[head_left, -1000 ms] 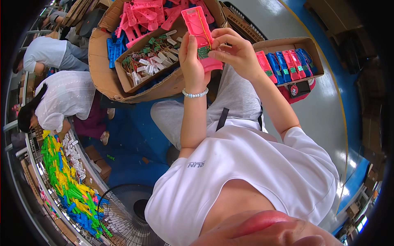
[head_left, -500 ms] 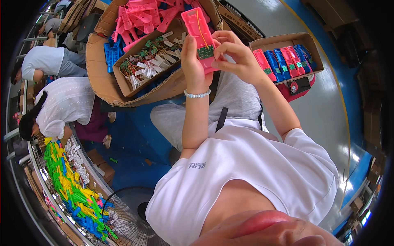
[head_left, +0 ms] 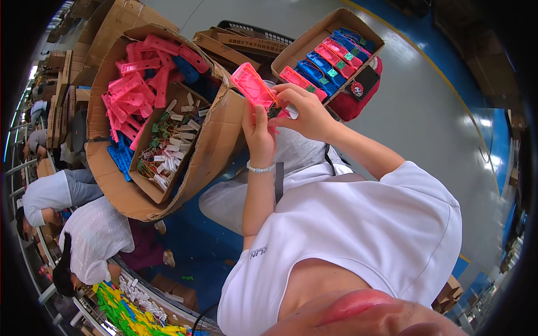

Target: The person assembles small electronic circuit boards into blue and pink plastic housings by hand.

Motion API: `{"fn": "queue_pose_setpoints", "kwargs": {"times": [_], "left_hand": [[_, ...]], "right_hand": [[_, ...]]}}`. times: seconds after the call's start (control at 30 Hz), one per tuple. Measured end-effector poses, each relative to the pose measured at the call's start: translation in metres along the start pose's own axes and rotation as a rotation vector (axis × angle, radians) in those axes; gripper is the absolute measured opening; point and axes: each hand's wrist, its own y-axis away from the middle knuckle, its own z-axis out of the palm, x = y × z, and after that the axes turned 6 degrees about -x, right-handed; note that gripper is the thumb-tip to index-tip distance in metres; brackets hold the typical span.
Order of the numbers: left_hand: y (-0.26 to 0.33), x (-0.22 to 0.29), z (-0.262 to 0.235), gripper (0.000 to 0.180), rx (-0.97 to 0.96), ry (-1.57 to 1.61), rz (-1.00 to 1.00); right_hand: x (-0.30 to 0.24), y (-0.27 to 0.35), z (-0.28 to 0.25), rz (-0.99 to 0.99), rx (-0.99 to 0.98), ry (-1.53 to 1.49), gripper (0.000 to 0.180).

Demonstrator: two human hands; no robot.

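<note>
My left hand wraps around a pink plastic shell, holding it tilted with its hollow side up. A yellow wire runs along the shell to a small green circuit board at its lower end. My right hand is closed in a pinch at the board. A pale patch shows between its fingers, and I cannot tell what it is. To the left, an inner carton holds many green boards with wires and white parts. Beside it lie loose pink shells and blue shells.
A large cardboard box surrounds the inner carton. At upper right, an open carton holds a row of pink and blue shells with boards, above a red seat. People in white tops bend over a line of colourful parts at lower left.
The view has turned, so the boxes sit lower at left and the carton of shells is nearer my hands. The pink shell is tilted further, with both hands still on it.
</note>
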Motion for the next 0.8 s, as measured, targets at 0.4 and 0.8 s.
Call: {"fn": "queue_pose_setpoints", "kwargs": {"times": [0.4,0.8], "left_hand": [[0.001,-0.008,-0.024,0.037,0.027,-0.191,-0.023],[0.076,0.106,-0.093,0.027,0.547,-0.851,0.523]], "right_hand": [[0.233,-0.031,-0.243,0.259,0.31,0.907,0.03],[0.323,-0.008,-0.326,0.676,-0.207,0.946,0.021]]}}
